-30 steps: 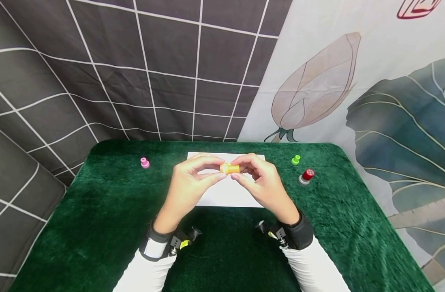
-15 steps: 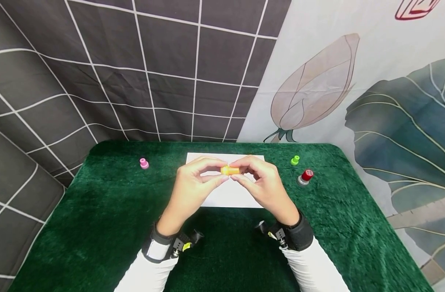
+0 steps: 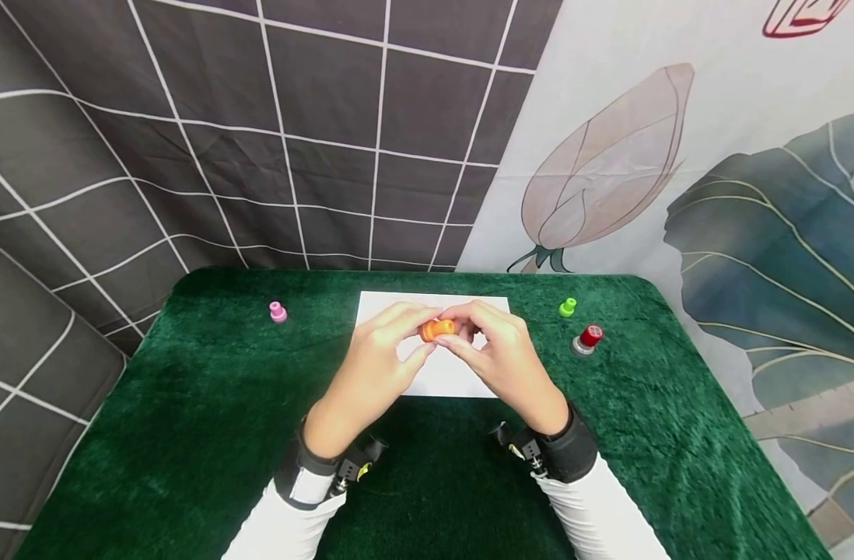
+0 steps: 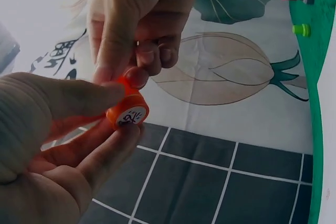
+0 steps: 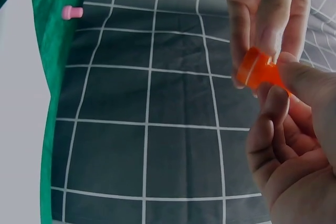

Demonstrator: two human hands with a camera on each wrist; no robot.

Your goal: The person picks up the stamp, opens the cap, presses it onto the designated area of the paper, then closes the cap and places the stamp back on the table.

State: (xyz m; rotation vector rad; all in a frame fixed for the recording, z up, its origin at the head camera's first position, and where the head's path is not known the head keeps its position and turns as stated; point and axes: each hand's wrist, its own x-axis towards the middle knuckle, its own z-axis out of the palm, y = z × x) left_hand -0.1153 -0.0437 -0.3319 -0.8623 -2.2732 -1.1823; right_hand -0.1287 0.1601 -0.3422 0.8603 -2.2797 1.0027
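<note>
Over a white sheet of paper (image 3: 448, 379), both hands hold a small orange stamp (image 3: 437, 330) in the air. My left hand (image 3: 376, 351) pinches its wide end between thumb and fingers. The narrower end is pinched by my right hand (image 3: 502, 346). In the left wrist view, the round face of the orange stamp (image 4: 131, 115) carries a white label with a dark printed design. The right wrist view shows a pale seam around the wide part of the stamp (image 5: 254, 69). Fingers cover much of its body.
A pink stamp (image 3: 278, 312) stands on the green cloth (image 3: 210, 389) at the left. To the right are a light green stamp (image 3: 568, 307) and a red stamp (image 3: 590, 336) with a greyish base. A grey gridded curtain (image 3: 329, 140) hangs behind the table.
The orange stamp has turned from lying level to tilted, its narrow right end now facing more toward the head camera. My left hand has shifted slightly right, closer to the right hand.
</note>
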